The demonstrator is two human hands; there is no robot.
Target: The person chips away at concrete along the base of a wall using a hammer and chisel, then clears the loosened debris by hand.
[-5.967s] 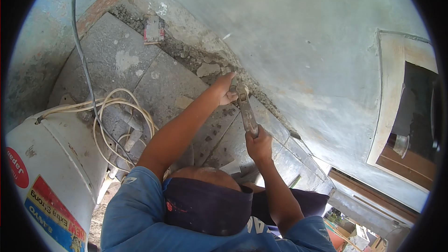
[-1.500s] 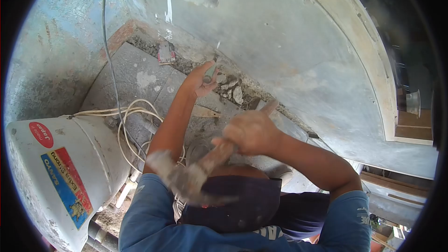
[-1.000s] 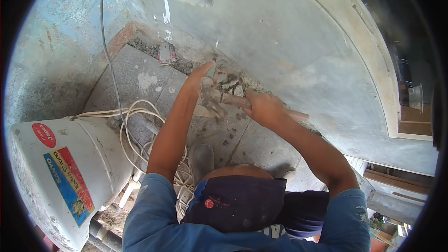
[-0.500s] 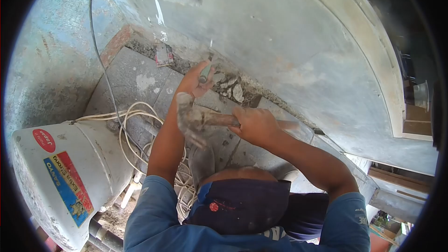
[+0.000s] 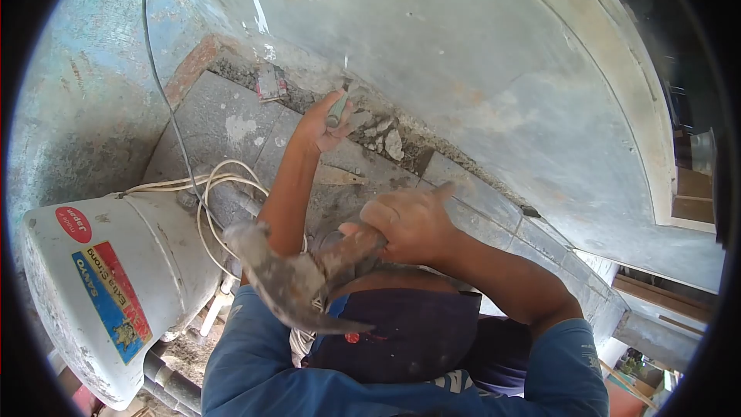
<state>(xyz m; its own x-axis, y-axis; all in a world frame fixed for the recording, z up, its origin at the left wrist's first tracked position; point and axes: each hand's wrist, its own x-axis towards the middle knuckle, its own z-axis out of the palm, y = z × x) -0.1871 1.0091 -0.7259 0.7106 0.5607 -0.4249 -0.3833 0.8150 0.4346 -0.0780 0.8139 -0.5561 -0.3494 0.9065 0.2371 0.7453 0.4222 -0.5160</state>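
Note:
My left hand [image 5: 318, 125] is wrapped round a chisel [image 5: 336, 113] with a greenish handle, its far end at the foot of the wall. Beside those fingers runs a broken strip of rubble [image 5: 384, 137] between wall and floor tiles. A claw hammer [image 5: 279, 276] with a dusty metal head and wooden handle is gripped in my right hand [image 5: 409, 222]. Its head hangs close in front of my body, over my left forearm, well back from the chisel.
To the left lies a white plastic container [image 5: 100, 286] with stickers. Pale coiled cable [image 5: 220, 177] and a dark cord [image 5: 158, 81] run near it. A small crumpled packet [image 5: 271, 85] sits by the wall [image 5: 494, 85].
My right hand has drawn the hammer back from the chisel, down and left in view towards my body. The left hand stays at nearly the same place with the chisel.

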